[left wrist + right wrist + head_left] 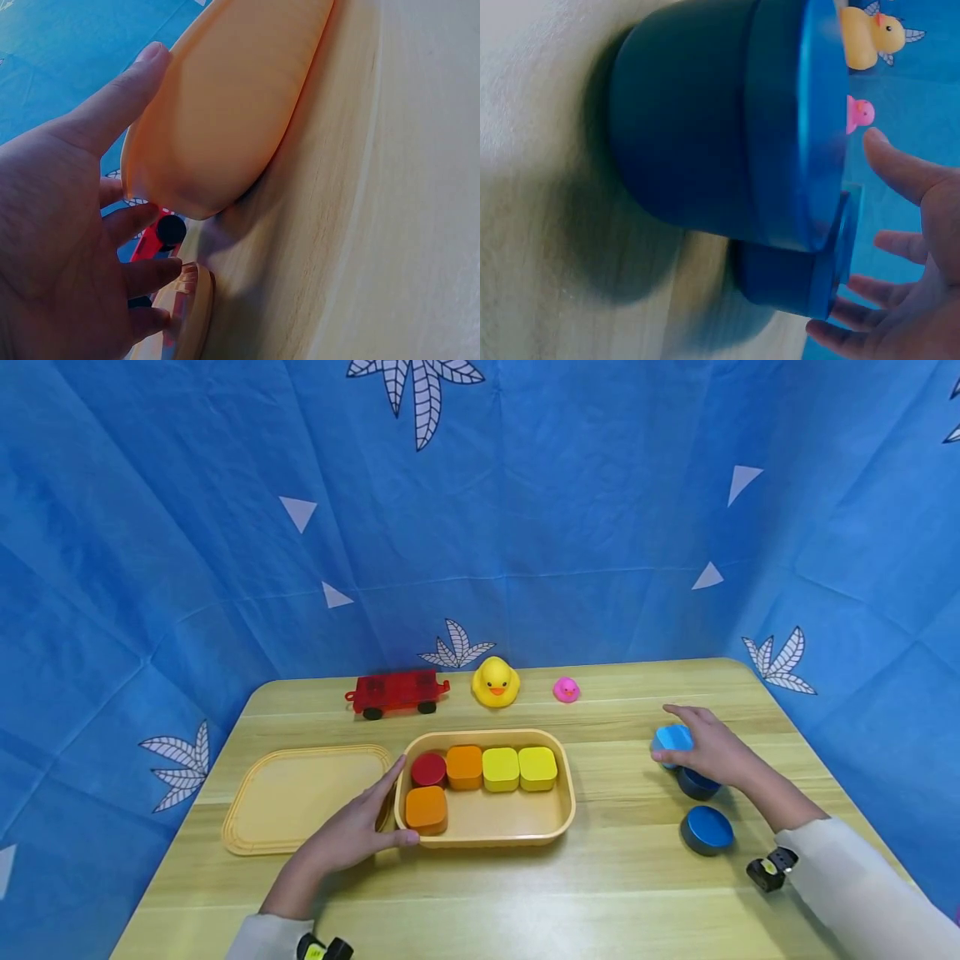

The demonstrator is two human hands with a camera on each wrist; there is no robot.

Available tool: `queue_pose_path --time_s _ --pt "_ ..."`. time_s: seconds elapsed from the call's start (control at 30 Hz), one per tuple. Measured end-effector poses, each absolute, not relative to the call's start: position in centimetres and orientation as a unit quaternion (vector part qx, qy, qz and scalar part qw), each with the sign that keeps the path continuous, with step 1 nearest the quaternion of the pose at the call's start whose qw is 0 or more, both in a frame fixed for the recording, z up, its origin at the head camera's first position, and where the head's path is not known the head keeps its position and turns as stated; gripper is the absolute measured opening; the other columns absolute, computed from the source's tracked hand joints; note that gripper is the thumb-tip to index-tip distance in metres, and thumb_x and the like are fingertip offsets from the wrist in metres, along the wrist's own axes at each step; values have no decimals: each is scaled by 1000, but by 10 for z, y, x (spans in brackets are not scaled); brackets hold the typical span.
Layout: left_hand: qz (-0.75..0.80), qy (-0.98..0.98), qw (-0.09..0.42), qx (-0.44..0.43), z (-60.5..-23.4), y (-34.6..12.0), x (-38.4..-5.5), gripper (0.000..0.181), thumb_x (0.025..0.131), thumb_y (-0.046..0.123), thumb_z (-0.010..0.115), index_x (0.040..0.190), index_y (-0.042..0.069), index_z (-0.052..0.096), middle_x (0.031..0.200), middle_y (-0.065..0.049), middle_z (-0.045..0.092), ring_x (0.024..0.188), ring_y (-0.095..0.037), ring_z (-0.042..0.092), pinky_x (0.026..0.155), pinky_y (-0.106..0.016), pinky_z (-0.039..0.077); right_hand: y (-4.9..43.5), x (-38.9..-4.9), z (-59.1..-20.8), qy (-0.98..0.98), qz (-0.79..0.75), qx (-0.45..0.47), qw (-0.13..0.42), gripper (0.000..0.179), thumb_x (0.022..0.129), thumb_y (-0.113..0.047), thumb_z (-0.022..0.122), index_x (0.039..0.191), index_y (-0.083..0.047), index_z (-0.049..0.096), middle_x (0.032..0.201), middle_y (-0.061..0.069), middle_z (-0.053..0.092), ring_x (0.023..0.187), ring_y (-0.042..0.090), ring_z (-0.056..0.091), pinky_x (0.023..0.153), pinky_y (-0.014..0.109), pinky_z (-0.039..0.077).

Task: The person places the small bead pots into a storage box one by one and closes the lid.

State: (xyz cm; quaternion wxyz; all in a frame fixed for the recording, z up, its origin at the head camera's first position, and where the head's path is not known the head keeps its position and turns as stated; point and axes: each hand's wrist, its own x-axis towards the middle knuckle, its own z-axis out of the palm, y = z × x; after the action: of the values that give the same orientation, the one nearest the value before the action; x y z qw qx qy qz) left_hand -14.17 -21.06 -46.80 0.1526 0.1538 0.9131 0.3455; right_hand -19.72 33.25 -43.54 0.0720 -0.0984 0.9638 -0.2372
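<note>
My left hand (352, 827) spans the left end of a pale orange box (495, 841), its thumb against the near rim and index finger along the left rim. The left wrist view shows the fingers spread, the lower ones off the box. Inside stand a red round block (429, 769), orange blocks (464, 766) and yellow blocks (537, 767). My right hand (716, 752) hovers with thumb and fingers apart around a light blue block (671, 739); contact is unclear. Beneath that hand is a navy round block (697, 785), with a blue round block (707, 831) nearer me.
A matching flat lid (307, 797) lies left of the box. Along the back edge are a red toy wagon (397, 691), a yellow duck (496, 682) and a small pink duck (566, 690). Blue patterned cloth (525, 510) hangs behind the wooden table (525, 902).
</note>
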Motion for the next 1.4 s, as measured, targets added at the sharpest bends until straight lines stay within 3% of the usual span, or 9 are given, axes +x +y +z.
queue_pose_path --time_s 0.33,0.93,1.4 --pt "343 914 153 154 -465 -209 -140 112 86 56 79 167 37 3 172 -12 19 153 -43 27 121 -63 26 335 -200 -441 968 -221 -71 95 88 95 -34 75 153 14 30 141 46 45 125 64 46 95 70 47" --pt "343 914 158 149 -465 -209 -140 112 86 56 78 166 38 2 171 -13 19 153 -43 27 121 -63 26 325 -196 -423 966 -235 -73 76 83 95 -31 73 150 15 31 135 46 48 119 63 52 85 66 54" --pt "339 917 160 139 -466 -209 -140 113 85 57 79 166 40 2 172 -9 19 154 -41 28 121 -62 26 283 -186 -396 961 -239 -137 33 77 92 -16 77 152 12 37 143 39 49 121 55 55 91 64 53"
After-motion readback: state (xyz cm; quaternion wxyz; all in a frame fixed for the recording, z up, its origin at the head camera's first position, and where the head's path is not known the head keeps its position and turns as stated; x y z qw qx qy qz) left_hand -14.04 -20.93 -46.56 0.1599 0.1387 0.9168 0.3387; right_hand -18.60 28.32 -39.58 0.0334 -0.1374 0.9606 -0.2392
